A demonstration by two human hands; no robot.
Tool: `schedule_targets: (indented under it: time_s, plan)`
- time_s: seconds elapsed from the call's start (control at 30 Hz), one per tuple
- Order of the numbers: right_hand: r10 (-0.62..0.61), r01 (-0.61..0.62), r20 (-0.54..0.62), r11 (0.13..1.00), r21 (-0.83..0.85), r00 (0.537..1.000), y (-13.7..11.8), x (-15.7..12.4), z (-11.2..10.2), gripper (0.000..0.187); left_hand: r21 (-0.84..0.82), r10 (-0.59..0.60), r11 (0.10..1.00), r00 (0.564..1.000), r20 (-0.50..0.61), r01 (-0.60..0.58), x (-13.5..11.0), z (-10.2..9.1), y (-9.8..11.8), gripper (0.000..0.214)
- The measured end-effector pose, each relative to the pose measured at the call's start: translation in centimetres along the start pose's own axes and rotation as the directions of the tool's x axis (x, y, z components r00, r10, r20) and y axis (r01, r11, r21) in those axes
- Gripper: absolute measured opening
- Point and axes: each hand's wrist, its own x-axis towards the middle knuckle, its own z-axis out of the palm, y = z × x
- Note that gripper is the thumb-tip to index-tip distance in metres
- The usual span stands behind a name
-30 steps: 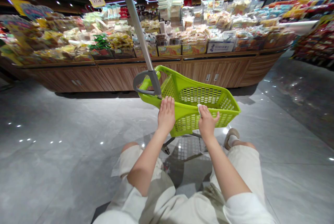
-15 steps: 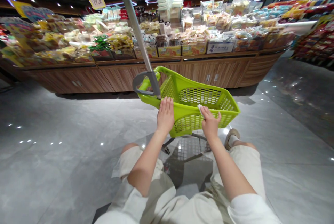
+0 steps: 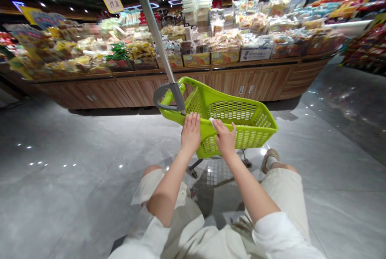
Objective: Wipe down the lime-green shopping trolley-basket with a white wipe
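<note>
In the head view, a bright green plastic shopping cart with a mesh basket stands before me, its handle end to the left. My left hand grips the near rim close to the handle, fingers over the edge. Against that same rim, a little to the right, my right hand presses a small white wipe, most of it hidden under the fingers. The basket interior that shows is bare green mesh. A grey metal pole with a grey loop bracket rises from the handle end.
Behind the cart runs a wooden display counter heaped with packaged snacks. A yellow price sign stands at upper left. Shiny grey floor tiles spread around the cart, and more goods are at the far right.
My right hand has slid left along the near rim with the wipe, closer to my left hand. My left hand keeps its place on the cart. The view has shifted slightly.
</note>
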Motion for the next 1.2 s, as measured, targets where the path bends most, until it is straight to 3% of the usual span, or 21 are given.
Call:
schedule_targets:
  time_s: [0.1,0.17,0.27,0.4,0.5,0.57,0.67,0.77,0.83,0.93,1.03,1.1,1.2]
  plan:
    - [0.113,-0.118,-0.072,0.991,-0.067,0.991,4.9,-1.8,-1.0,0.069,-0.017,-0.003,1.0,1.0,-0.002,0.003,0.0,0.2,0.2,0.062]
    - [0.177,-0.188,-0.111,0.978,-0.088,0.978,6.0,-2.1,-1.3,0.066,-0.03,-0.005,1.0,1.0,-0.005,0.005,0.0,0.3,0.3,0.063]
    - [0.192,-0.2,-0.09,0.977,-0.077,0.977,3.4,-1.0,-0.8,0.062,-0.031,0.0,1.0,1.0,-0.015,-0.001,0.0,0.3,0.3,0.064]
    - [0.032,-0.032,0.02,0.999,0.017,0.999,-3.4,1.4,0.6,0.063,-0.017,0.004,1.0,1.0,-0.009,-0.004,0.1,0.3,-0.1,0.063]
    - [-0.015,0.013,0.036,0.999,0.044,0.999,-4.9,1.9,1.0,0.067,-0.012,-0.003,1.0,1.0,-0.003,0.003,0.3,0.3,-0.3,0.062]
    - [-0.023,0.022,0.031,1.0,0.017,0.999,-3.1,1.3,0.8,0.071,-0.014,-0.001,1.0,1.0,0.001,0.001,0.4,0.3,-0.4,0.063]
    - [0.026,-0.027,-0.016,0.998,-0.052,1.0,2.3,-0.4,-0.1,0.073,-0.03,0.002,1.0,1.0,0.011,-0.001,0.5,0.5,-0.4,0.065]
    - [0.174,-0.182,-0.1,0.98,-0.078,0.98,7.3,-2.0,-1.2,0.067,-0.045,-0.001,0.999,1.0,0.003,0.001,0.5,0.6,-0.3,0.064]
    - [0.287,-0.298,-0.147,0.953,-0.059,0.946,8.4,-2.2,-1.6,0.063,-0.051,-0.002,0.999,1.0,-0.009,0.001,0.5,0.6,-0.2,0.064]
    - [0.343,-0.349,-0.136,0.937,-0.024,0.93,5.7,-1.3,-1.2,0.06,-0.057,-0.003,0.998,1.0,-0.021,0.002,0.5,0.6,0.0,0.064]
    - [0.165,-0.165,-0.019,0.986,0.029,0.986,-0.3,0.7,-0.1,0.063,-0.048,-0.004,0.999,1.0,-0.023,0.003,0.5,0.6,0.0,0.062]
    - [0.045,-0.046,0.023,0.996,0.074,0.999,-4.0,1.8,0.5,0.064,-0.033,-0.005,0.999,1.0,-0.02,0.004,0.5,0.7,0.0,0.06]
    - [-0.014,0.01,0.041,0.995,0.094,0.999,-6.1,2.4,0.9,0.067,-0.011,-0.002,1.0,1.0,-0.015,0.002,0.5,0.7,-0.2,0.056]
